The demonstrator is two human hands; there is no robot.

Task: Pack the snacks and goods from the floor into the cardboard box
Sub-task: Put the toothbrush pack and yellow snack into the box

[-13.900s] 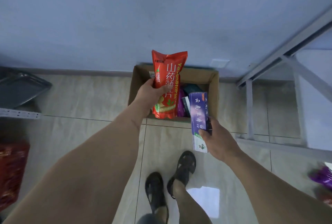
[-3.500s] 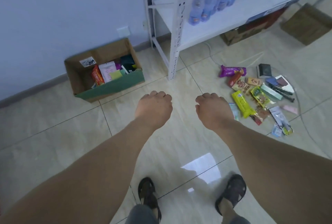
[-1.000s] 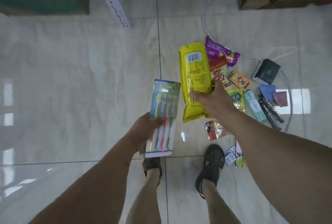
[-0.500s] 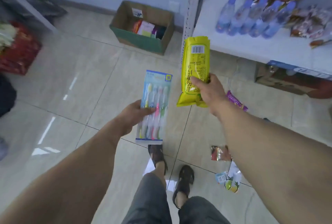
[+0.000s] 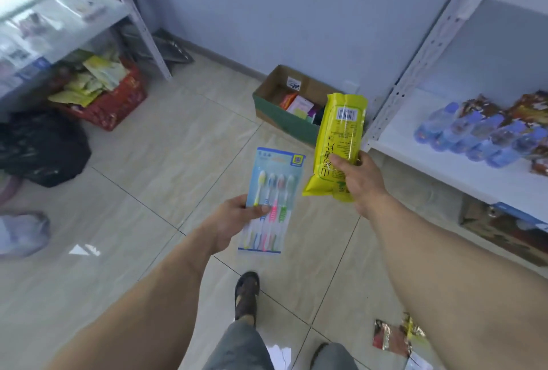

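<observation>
My left hand (image 5: 229, 222) grips a blue card pack of toothbrushes (image 5: 272, 191) by its lower left edge. My right hand (image 5: 357, 182) holds a long yellow snack packet (image 5: 338, 138) upright, barcode side facing me. Both are raised at mid-height above the tiled floor. The open cardboard box (image 5: 280, 116), green on its near side, stands on the floor against the wall ahead, and colourful packs lie inside it. The yellow packet hides the box's right end. A shiny snack wrapper (image 5: 391, 337) lies on the floor at the lower right.
A white metal shelf (image 5: 450, 159) with water bottles (image 5: 480, 135) and snack bags stands on the right, a cardboard box (image 5: 501, 230) beneath it. On the left are another rack (image 5: 139, 22), a red crate (image 5: 112, 102) of packets and a black bag (image 5: 38, 150).
Both hands still hold their items. The view has swung up and left, so the box is nearer to the centre and larger, and the left rack and red crate have come into view.
</observation>
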